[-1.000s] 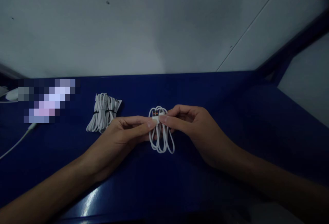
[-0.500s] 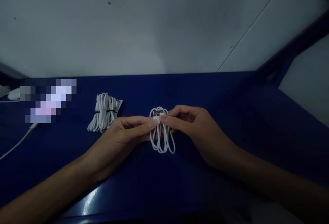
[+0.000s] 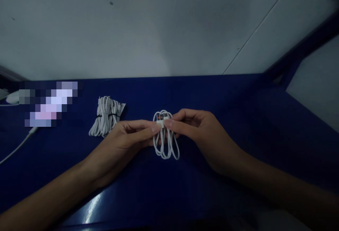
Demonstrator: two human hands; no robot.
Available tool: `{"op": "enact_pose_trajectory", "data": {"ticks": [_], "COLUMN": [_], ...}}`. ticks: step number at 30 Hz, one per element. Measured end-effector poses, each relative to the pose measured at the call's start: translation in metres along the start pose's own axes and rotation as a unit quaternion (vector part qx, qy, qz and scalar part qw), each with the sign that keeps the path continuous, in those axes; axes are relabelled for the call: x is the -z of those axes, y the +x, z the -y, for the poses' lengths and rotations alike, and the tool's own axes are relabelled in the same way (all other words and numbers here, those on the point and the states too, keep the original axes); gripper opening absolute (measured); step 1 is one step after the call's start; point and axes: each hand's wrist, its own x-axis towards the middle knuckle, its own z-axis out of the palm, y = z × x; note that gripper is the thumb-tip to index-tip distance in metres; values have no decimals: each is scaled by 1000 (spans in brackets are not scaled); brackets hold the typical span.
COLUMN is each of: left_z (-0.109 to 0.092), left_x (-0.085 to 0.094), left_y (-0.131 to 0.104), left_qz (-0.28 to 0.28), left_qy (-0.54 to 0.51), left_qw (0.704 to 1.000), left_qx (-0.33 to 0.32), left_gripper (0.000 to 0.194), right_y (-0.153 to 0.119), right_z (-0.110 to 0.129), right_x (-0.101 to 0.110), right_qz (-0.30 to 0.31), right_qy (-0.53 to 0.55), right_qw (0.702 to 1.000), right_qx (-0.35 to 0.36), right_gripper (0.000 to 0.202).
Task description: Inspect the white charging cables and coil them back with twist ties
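Note:
A white USB cable (image 3: 166, 150), coiled into several loops, is held up in the middle between both hands. Its plug ends lie side by side near the top of the coil, metal showing. My left hand (image 3: 125, 139) pinches the coil from the left, thumb on a white plug housing. From the other side my right hand (image 3: 202, 126) grips it, its thumb tip close to the left one. The fingers behind the coil are partly hidden. Just beyond my left hand lies a bundle of white cables (image 3: 106, 116) with black ties around them.
A blurred-out bright device (image 3: 54, 104) lies at the left with a white cord (image 3: 19, 148) running from it. Near it is a white rounded object (image 3: 12, 97). A glossy blue table (image 3: 169, 195) meets a grey-white panel (image 3: 132, 40) at the back.
Almost nothing differs. The whole view has shifted very slightly to the left; both hands keep the same hold on the coiled cable.

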Motion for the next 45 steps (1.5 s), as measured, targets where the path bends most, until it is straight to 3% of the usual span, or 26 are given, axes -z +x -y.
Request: {"op": "enact_pose_trajectory", "data": {"ticks": [9, 21, 45], "left_z": [1, -1, 3], "left_x": [2, -1, 5], "left_y": [0, 1, 2], "left_qz": [6, 3, 15], "left_qy": [3, 5, -1], "left_qw": [1000, 1000, 1000], "left_qx": [-9, -10, -6], "left_gripper": [21, 21, 25], "right_y": [-2, -3, -2], "right_z": [0, 3, 2], "right_x": [2, -2, -2], "right_qz": [-5, -15, 0], "right_qy": [-7, -15, 0], "right_qw": [1000, 1000, 1000], "right_qx": [28, 19, 24], "right_gripper": [10, 17, 11]}}
